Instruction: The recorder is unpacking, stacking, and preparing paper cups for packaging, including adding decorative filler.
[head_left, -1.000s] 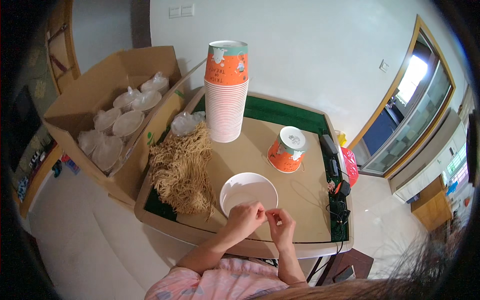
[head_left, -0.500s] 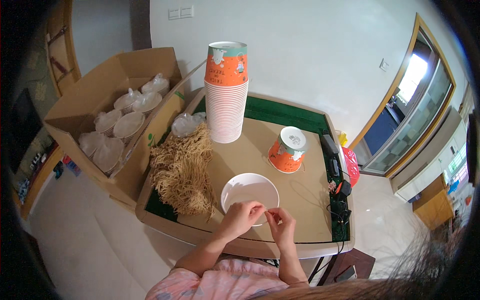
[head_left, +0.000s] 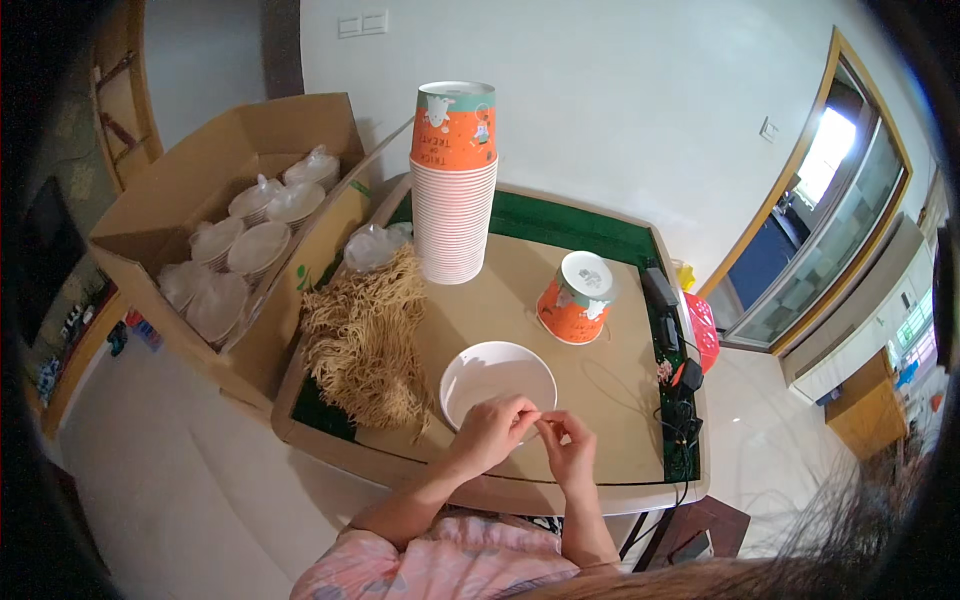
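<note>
A paper bucket [head_left: 475, 375], white inside, stands mouth up near the table's front edge. Over its near right rim my left hand [head_left: 490, 433] and my right hand [head_left: 570, 455] meet, both closed in a fingertip pinch. Whatever lies between the fingertips is too small to make out. Left of the bucket is a heap of tan cords [head_left: 365, 340]. Behind it rises a tall stack of nested paper buckets [head_left: 455, 220], upside down, the top one orange and teal. A single orange bucket [head_left: 572, 312] sits upside down at the right, a thin cord loop by its rim.
A large cardboard box [head_left: 160, 225] at the left holds several plastic-wrapped bucket stacks. A clear plastic bag [head_left: 370, 247] lies behind the cords. Black adapters and cables [head_left: 685, 400] run along the right edge of the table [head_left: 630, 450]. A white wall [head_left: 600, 110] stands behind.
Both pinched hands have shifted slightly to the right and up, still together. The open bucket has moved very slightly.
</note>
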